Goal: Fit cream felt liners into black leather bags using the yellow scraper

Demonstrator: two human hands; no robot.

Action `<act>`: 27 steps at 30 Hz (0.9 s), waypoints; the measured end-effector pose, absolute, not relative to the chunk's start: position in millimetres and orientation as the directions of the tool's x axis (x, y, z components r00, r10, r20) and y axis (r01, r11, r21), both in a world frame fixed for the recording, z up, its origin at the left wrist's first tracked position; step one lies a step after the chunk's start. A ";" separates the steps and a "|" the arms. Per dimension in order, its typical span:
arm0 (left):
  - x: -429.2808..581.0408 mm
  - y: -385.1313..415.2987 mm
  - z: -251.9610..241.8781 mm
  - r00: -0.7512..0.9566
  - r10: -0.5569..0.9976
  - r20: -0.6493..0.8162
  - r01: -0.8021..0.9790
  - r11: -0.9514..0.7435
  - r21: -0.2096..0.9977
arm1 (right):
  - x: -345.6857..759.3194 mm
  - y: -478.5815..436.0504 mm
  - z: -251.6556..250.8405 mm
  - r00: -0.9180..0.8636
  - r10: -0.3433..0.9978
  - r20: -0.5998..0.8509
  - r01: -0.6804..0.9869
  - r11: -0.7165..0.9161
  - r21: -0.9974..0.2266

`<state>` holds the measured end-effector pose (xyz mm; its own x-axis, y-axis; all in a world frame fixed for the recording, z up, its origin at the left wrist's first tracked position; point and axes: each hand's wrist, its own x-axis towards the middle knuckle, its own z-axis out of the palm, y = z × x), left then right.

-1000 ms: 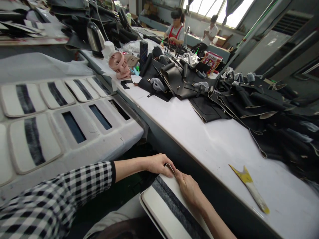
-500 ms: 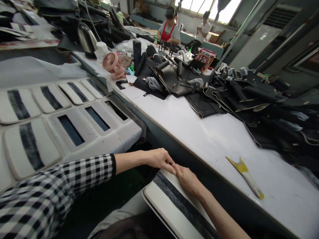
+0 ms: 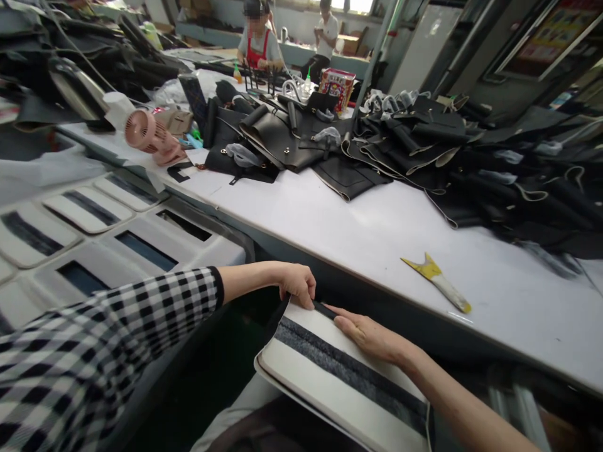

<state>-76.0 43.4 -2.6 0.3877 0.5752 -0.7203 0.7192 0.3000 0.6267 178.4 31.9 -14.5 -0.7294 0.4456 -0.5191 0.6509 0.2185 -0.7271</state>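
Observation:
An off-white panel (image 3: 325,389) with a dark stripe along it rests tilted over my lap, a black edge strip (image 3: 325,309) showing along its far side. My left hand (image 3: 299,284) is closed over the far left corner, pinching the edge strip with thumb and curled fingers. A short way to the right, my right hand (image 3: 370,336) grips the same far edge, thumb on the pale face and fingers stretched along the strip. The undersides of the fingers are hidden. A yellow, fork-ended tool (image 3: 437,280) lies on the white table beyond.
The white table's edge (image 3: 282,248) runs just past my hands. More striped panels (image 3: 87,210) lie on a slotted grey surface (image 3: 141,251) at left. Black leather bags (image 3: 292,141) are piled at the back, beside a pink fan (image 3: 153,138). Two people (image 3: 259,41) work farther off.
My hands, touching at the corner before, are now apart with black strip showing between them. The right hand slid along the edge and its fingers straightened. The view turned right.

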 end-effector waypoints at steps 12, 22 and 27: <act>-70.0 64.0 -9.0 0.452 0.463 -0.762 0.749 0.267 0.607 | 255.9 34.6 -10.3 -0.589 0.469 -0.658 0.769 0.074 -0.635; -30.9 79.0 -15.1 0.682 0.435 -0.588 0.678 -0.075 0.731 | 201.3 38.5 -5.6 -0.612 0.434 -0.661 0.783 0.216 -0.584; -22.3 78.6 0.3 0.647 0.425 -0.633 0.747 -0.188 0.637 | 194.2 42.7 -8.0 -0.633 0.421 -0.650 0.769 0.246 -0.589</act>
